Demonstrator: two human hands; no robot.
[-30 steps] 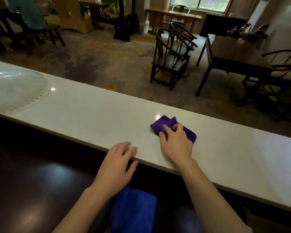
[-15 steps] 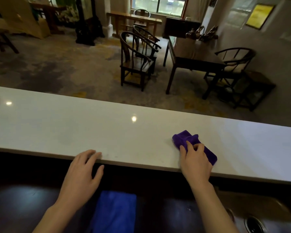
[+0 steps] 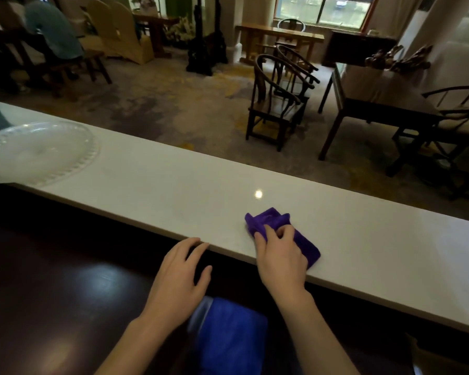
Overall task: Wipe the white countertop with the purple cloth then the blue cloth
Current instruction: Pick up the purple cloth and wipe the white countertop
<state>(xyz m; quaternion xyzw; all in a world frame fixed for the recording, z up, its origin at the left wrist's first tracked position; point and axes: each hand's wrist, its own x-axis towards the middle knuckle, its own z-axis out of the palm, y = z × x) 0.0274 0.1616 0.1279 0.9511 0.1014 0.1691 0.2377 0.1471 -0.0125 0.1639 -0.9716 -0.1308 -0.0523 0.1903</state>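
Observation:
The long white countertop (image 3: 173,190) runs from the left edge down to the right. A crumpled purple cloth (image 3: 268,221) lies on it near the front edge, and my right hand (image 3: 280,257) presses down on it with the fingers curled into the fabric. My left hand (image 3: 178,280) is empty, fingers spread, its fingertips resting at the counter's front edge. A folded blue cloth (image 3: 229,339) lies on the dark lower surface below, between my two forearms.
A clear glass dish (image 3: 35,152) sits on the counter at the far left. The dark glossy lower counter (image 3: 52,280) lies in front of me. Beyond the counter stand wooden chairs (image 3: 276,104), a dark table (image 3: 377,104) and a seated person (image 3: 52,31).
My right hand has slid the purple cloth back leftward along the counter after a sweep to the right. The view has swung back left, bringing the glass dish into sight again.

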